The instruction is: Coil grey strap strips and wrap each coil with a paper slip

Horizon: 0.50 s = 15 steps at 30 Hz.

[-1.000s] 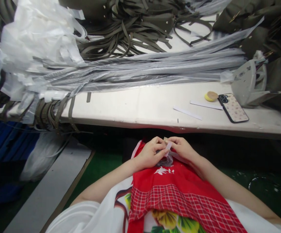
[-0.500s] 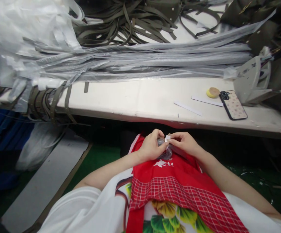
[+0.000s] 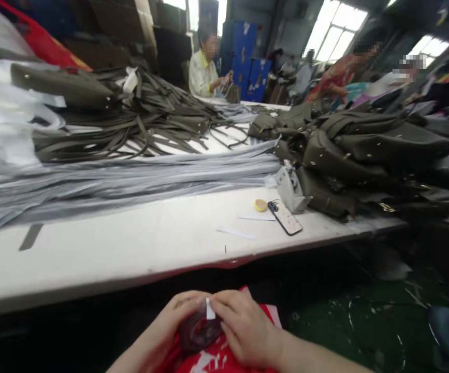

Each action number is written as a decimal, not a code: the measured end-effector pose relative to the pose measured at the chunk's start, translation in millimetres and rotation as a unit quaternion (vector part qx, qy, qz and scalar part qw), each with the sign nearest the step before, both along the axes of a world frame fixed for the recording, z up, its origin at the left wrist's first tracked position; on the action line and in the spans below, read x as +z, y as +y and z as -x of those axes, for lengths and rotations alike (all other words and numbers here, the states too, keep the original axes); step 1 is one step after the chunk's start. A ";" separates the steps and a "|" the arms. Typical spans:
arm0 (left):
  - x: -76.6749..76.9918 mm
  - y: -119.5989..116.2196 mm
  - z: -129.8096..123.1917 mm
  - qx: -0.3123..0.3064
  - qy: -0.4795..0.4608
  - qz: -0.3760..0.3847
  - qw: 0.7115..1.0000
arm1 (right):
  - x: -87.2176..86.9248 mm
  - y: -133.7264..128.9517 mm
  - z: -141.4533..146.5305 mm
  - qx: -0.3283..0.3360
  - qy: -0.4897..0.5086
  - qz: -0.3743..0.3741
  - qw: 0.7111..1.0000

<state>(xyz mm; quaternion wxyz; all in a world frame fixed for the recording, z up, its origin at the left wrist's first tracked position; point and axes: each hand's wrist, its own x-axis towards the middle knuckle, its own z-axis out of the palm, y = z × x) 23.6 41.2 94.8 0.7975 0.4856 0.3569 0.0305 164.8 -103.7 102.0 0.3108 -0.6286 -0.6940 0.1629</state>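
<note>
Low in front of my red apron [image 3: 230,357], both hands meet at a dark, partly see-through coil [image 3: 197,331] that looks like rolled-up strip. The fingers of my left hand [image 3: 170,324] curl around its left and top side. A small white tab [image 3: 210,310] stands out at the coil's top, between the fingertips of both hands. My right hand [image 3: 245,324] is closed, its fingertips pinched at that tab. Exactly what the coil is made of cannot be made out.
The white table [image 3: 131,238] crosses ahead, with a phone [image 3: 286,218], a yellow tape roll [image 3: 260,205], paper strips and a grey holder [image 3: 291,190]. Grey wrapped strips [image 3: 131,181], olive straps [image 3: 170,116] and a heap of olive bags [image 3: 348,150] lie behind. Several people work beyond.
My view has lifted and turned right, bringing the bag heap, people and windows into sight. Both hands stay together at the coil and tab, with the fingers closer together.
</note>
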 end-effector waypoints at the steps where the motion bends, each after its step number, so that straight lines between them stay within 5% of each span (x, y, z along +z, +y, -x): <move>1: -0.9 1.2 -7.5 0.000 -0.001 -0.006 1.000 | -1.6 -1.0 -1.9 -0.016 0.000 -0.019 1.000; 4: -5.4 -1.6 -29.7 -0.041 0.006 -0.030 0.999 | 2.6 -4.1 -29.7 -0.053 0.032 -0.041 0.997; 6: -11.5 -3.1 -41.6 -0.054 0.004 -0.034 0.998 | 13.9 -8.3 -76.3 -0.137 0.029 -0.055 0.989; 7: -15.0 -2.6 -46.7 -0.063 0.005 -0.035 0.997 | 20.9 -10.8 -108.6 -0.216 0.012 -0.077 0.973; 9: -21.3 0.6 -56.0 -0.086 0.010 -0.038 0.995 | 34.3 -14.7 -185.2 -0.435 0.000 -0.112 0.893; 10: -23.7 2.5 -60.8 -0.097 0.013 -0.041 0.994 | 39.4 -15.6 -225.1 -0.492 0.000 -0.117 0.863; 13: -28.1 4.1 -76.6 -0.125 0.015 -0.054 0.991 | 43.6 -11.8 -325.5 -0.546 0.028 -0.085 0.833; 15: -30.5 -0.5 -88.2 -0.131 0.003 -0.047 0.990 | 37.1 -4.5 -364.7 -0.542 0.068 -0.043 0.836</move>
